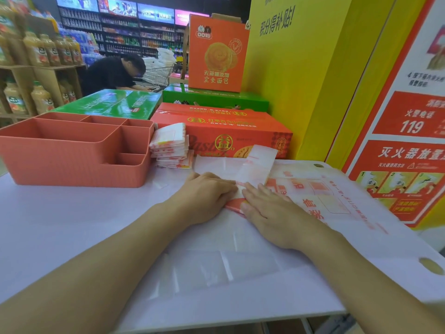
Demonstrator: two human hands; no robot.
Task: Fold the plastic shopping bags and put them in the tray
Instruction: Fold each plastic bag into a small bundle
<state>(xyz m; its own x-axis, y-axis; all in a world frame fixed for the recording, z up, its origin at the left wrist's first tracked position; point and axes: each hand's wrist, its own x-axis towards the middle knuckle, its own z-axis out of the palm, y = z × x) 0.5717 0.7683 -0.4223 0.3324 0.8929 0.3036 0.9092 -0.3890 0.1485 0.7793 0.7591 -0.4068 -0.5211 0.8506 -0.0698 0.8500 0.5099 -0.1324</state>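
A white plastic shopping bag (313,196) with red print lies spread on the white table, one narrow part (258,162) folded up toward the boxes. My left hand (207,196) rests on the fold's left side, fingers loosely bent. My right hand (269,208) presses flat on the bag just right of it, fingers straight. A stack of folded bags (171,145) sits beside the salmon-coloured divided tray (72,162) at the left. The tray's compartments look empty from here.
Red and green cartons (224,126) and an upright orange box (216,56) stand behind the bag. A yellow wall and a fire-safety poster (397,141) close the right side. A person bends over a cart (115,73) by the far shelves. The table's front edge (240,319) is near.
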